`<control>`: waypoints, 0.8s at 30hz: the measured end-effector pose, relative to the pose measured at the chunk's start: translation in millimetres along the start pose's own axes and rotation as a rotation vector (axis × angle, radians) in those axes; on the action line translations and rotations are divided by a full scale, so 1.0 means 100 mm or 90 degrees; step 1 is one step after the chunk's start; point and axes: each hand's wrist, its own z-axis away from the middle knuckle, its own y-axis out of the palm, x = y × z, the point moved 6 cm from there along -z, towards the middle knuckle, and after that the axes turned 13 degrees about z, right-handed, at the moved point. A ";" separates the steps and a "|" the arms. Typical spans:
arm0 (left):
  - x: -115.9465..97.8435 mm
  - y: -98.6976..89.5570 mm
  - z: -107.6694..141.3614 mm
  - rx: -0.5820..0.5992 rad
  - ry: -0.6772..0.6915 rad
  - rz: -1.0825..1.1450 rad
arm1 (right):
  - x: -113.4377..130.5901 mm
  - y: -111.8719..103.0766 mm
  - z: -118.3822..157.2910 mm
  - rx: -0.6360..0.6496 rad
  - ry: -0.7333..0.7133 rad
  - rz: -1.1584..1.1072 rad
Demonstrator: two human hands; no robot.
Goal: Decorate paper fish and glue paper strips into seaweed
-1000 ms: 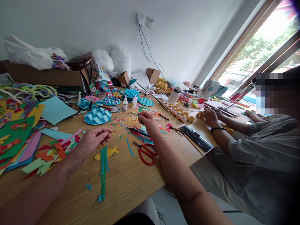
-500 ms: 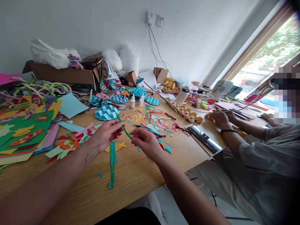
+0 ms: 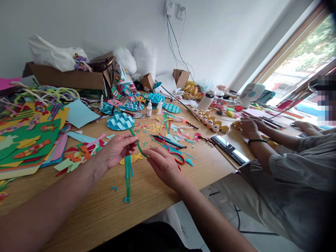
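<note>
Between my two hands a thin green paper strip (image 3: 140,147) is stretched in a slight curve above the table. My left hand (image 3: 121,147) pinches its upper end between thumb and fingertips. The lower end sits in the closed fingers of my right hand (image 3: 163,164). Beneath my left hand, long green and blue paper strips (image 3: 128,185) lie on the wood, next to a yellow paper fish (image 3: 132,159). Red-handled scissors (image 3: 179,159) rest just beyond my right hand, partly hidden by it. Dark pens (image 3: 170,141) lie close by.
Colourful paper scraps (image 3: 78,154) and stacked paper sheets (image 3: 31,147) cover the left side. Glue bottles (image 3: 149,109) stand behind a wavy blue disc (image 3: 120,121). At right are a phone (image 3: 229,150) and a co-worker's hands (image 3: 249,127).
The view has shifted slightly. My right hand's fingers have closed further over the strip's lower end, and the red scissors handles show more. Both hands still hold the strip.
</note>
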 end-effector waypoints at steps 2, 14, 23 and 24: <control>0.04 -0.02 -0.01 0.012 -0.021 -0.002 | 0.05 -0.04 -0.01 0.018 -0.054 0.027; 0.13 -0.03 0.01 0.032 -0.056 -0.033 | 0.11 0.01 -0.03 0.037 -0.121 0.065; 0.07 -0.12 0.00 0.018 -0.007 -0.218 | 0.24 0.01 0.04 0.009 -0.070 0.081; 0.06 -0.13 -0.01 0.023 0.004 -0.250 | 0.27 0.03 0.06 0.016 -0.087 0.074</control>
